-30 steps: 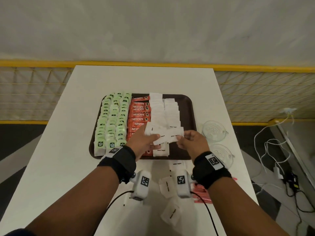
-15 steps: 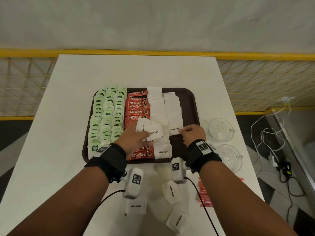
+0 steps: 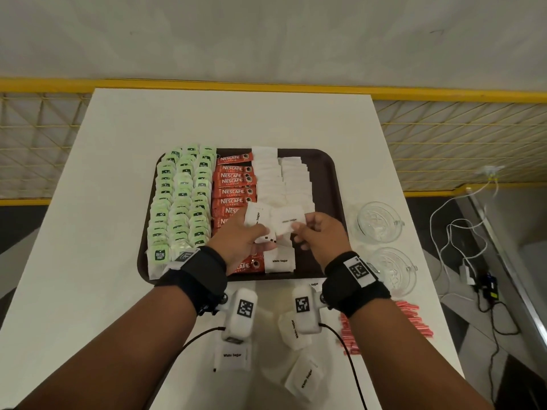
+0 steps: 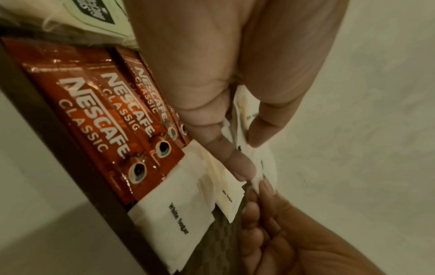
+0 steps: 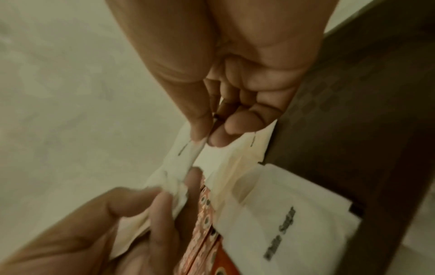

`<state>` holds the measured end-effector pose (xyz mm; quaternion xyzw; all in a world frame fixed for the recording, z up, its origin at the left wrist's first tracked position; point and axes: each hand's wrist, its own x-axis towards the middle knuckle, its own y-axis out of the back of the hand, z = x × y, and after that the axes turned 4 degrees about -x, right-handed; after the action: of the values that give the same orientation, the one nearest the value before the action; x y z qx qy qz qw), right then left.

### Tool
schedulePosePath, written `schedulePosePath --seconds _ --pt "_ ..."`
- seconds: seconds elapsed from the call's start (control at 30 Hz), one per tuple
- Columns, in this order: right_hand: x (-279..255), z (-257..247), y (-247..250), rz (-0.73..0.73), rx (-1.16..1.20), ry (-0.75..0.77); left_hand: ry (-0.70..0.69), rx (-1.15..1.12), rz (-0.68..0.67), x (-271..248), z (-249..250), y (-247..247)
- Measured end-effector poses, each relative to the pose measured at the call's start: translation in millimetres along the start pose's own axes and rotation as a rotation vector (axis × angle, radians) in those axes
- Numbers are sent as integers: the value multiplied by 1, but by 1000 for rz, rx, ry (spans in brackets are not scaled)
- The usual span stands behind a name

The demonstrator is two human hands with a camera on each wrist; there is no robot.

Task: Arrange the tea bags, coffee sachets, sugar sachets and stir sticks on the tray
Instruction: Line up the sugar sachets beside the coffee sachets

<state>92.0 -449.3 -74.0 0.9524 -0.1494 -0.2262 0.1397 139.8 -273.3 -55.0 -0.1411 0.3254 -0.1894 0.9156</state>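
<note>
A dark brown tray [image 3: 331, 184] holds rows of green tea bags [image 3: 180, 202], red coffee sachets [image 3: 233, 179] and white sugar sachets [image 3: 284, 179]. Above the tray's near part, my left hand [image 3: 257, 232] grips a small bunch of sugar sachets [image 3: 257, 217]. My right hand [image 3: 299, 230] pinches the edge of one sugar sachet [image 3: 288, 220] from that bunch. The left wrist view shows the left hand [image 4: 247, 148] with thumb and fingers round the bunch [image 4: 244, 115]. In the right wrist view the right hand [image 5: 204, 141] pinches a sachet [image 5: 186, 156]. Red stir sticks [image 3: 390, 324] lie on the table, front right.
Three loose sugar sachets [image 3: 233, 355] [image 3: 305, 377] [image 3: 291, 332] lie on the white table [image 3: 103, 232] near its front edge. Two glass cups [image 3: 379, 221] [image 3: 393, 270] stand right of the tray. Cables and a plug trail on the floor at the right [image 3: 473, 261].
Half a second ago my right hand was down at the near end of the right sugar row. It has come back to the left hand's bunch and pinches another sachet.
</note>
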Motion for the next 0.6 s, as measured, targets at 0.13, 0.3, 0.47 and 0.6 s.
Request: schedulePosePath --seconds 0.13,0.3,0.47,0.6 --pt "11 15 11 180 -132 -71 48 -113 17 0 3 5" --pt "24 30 10 180 -283 -136 61 -120 37 -2 -1 13" --pt "27 28 7 190 -470 -128 45 11 29 -6 -3 16" --pt "17 20 11 272 -473 -102 15 175 22 -6 -3 17"
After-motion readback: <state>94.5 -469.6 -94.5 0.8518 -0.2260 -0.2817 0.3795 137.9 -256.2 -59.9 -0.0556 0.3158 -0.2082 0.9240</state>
